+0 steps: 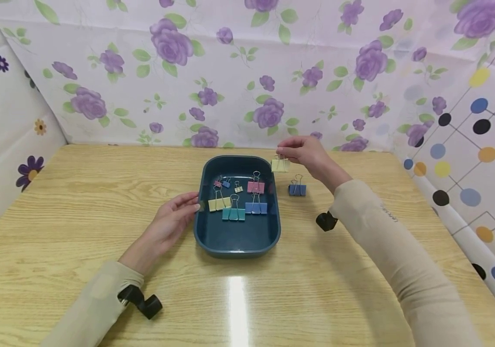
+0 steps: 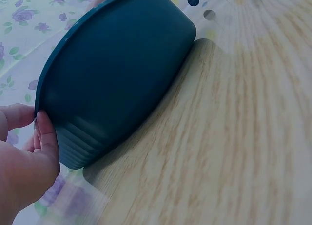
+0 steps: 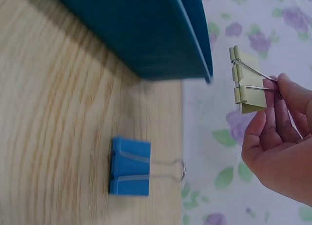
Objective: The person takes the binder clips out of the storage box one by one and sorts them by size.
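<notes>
right hand [image 1: 306, 153] pinches pale yellow binder clip [image 1: 280, 165] by its wire handles, clear above tray [image 1: 235, 243] rim; left hand [image 1: 174, 218] grip: fingertips steadying tray on tabletop [image 1: 57, 231].

The left forearm enters the head view from about 7 o'clock, in a beige sleeve, and runs toward 1 o'clock, low over the table. The left hand [image 1: 168, 225] lies nearly flat, palm down, its straight fingertips [image 2: 45, 132] touching the near-left rim of the dark teal tray [image 1: 200, 231], with the thumb just above them in the left wrist view. The right forearm comes in from 5 o'clock, also sleeved in beige, and rises toward 11 o'clock with the wrist lifted. The right hand [image 1: 308, 153] is raised, thumb and fingers curled together, pinching the wire handles of a pale yellow binder clip [image 3: 247, 80] that hangs below the fingertips.
</notes>
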`<state>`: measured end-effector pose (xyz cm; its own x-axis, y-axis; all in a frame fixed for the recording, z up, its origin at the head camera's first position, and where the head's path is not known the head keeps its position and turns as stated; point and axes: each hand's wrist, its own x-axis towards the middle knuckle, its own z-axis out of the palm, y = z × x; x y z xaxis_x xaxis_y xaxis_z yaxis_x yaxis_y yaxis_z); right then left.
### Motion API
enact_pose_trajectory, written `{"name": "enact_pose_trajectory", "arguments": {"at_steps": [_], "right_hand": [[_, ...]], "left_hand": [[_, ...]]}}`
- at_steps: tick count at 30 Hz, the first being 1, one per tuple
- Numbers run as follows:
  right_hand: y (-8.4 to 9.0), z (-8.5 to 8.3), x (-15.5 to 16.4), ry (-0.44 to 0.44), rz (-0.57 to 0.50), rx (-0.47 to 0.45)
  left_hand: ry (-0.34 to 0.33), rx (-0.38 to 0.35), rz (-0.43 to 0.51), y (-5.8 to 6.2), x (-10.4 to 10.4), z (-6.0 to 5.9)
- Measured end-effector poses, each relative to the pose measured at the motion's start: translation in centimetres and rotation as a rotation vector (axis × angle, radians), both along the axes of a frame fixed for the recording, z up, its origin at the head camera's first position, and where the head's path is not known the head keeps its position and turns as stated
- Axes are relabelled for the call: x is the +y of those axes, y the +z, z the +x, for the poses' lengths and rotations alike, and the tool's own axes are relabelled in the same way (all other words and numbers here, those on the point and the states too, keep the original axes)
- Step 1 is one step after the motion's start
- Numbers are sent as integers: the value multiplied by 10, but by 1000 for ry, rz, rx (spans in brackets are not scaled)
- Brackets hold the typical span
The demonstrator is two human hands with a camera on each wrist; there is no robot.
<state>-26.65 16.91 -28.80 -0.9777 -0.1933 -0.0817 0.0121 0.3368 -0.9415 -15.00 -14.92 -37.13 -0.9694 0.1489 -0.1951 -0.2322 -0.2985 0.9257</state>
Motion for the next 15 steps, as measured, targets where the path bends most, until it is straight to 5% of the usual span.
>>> {"name": "enact_pose_trajectory", "arguments": {"at_steps": [15], "right_hand": [[-17,-11,46,-67,-46,-28]], "left_hand": [[-3,5,-11,0,0,0]]}}
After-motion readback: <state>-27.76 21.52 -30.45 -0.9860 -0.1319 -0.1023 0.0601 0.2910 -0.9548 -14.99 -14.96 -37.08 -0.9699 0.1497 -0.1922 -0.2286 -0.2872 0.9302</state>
